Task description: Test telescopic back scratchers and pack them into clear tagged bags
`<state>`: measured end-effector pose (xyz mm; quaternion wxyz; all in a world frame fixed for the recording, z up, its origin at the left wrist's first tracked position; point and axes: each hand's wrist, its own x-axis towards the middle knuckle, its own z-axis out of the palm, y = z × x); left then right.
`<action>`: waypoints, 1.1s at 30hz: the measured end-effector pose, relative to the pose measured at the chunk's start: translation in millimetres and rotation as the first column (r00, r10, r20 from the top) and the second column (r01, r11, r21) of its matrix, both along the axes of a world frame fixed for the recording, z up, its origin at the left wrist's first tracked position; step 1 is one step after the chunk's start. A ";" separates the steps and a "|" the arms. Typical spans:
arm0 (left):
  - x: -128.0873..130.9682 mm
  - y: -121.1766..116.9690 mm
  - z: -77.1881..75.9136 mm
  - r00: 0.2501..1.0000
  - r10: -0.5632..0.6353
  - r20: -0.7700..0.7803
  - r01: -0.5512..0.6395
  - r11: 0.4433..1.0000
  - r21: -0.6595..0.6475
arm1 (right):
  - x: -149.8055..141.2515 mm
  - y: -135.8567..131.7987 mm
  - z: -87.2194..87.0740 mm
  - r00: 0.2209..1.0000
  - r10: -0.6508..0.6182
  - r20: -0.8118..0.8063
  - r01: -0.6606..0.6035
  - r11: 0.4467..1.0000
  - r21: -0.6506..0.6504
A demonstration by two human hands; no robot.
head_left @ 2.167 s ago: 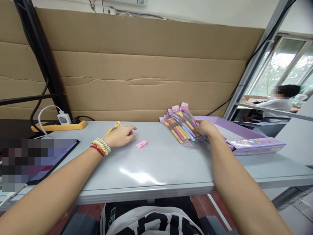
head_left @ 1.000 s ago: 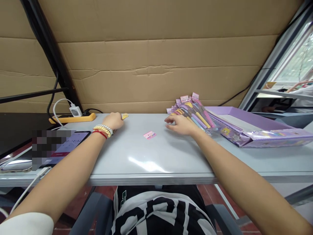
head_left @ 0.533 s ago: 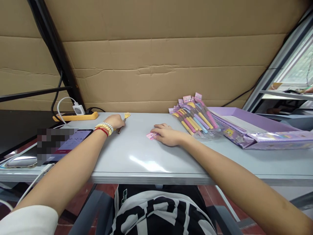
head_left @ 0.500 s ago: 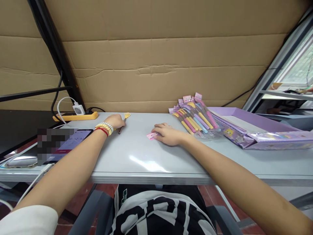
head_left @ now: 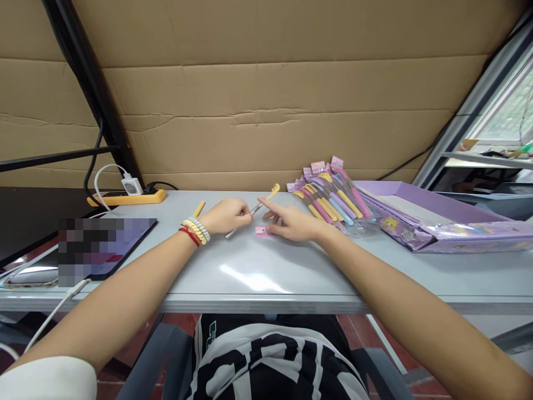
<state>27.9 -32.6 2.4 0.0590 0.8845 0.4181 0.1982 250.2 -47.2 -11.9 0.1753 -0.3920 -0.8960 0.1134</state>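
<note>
left hand point(head_left: 229, 215), fingers point(head_left: 245, 214) curled in — right hand point(head_left: 295, 223) just beside it, 1 finger point(head_left: 270, 204) extended

pictured: a slim silvery rod point(head_left: 256, 209), its curled yellow head point(head_left: 273, 190) pointing away, slants through the left hand point(head_left: 230, 215); a small pink card point(head_left: 262, 231) lies flat on the grey tabletop point(head_left: 316, 266) nearby; farther left shows a yellow stick point(head_left: 199, 209).

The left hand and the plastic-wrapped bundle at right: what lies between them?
In the head view, the right hand, the pink card and the yellow tip of the stick lie between them.
</note>
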 end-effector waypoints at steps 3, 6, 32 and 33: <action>11.1 -9.4 -1.0 0.983 -0.181 0.029 0.179 0.983 0.048 | -4.7 -3.1 1.8 1.000 0.023 -0.015 -0.022 0.999 0.032; 7.0 -4.2 3.2 0.986 -0.153 0.071 0.147 0.986 0.077 | -4.9 -4.0 6.2 0.993 -0.097 -0.069 0.104 0.989 0.107; -29.0 24.2 0.8 0.998 0.067 0.009 -0.067 0.996 0.065 | 20.1 7.3 17.5 0.890 -0.377 -0.256 0.424 0.892 0.161; -25.6 21.2 1.2 0.999 0.046 0.024 -0.047 0.997 0.066 | 20.1 7.8 17.1 0.891 -0.380 -0.249 0.424 0.892 0.158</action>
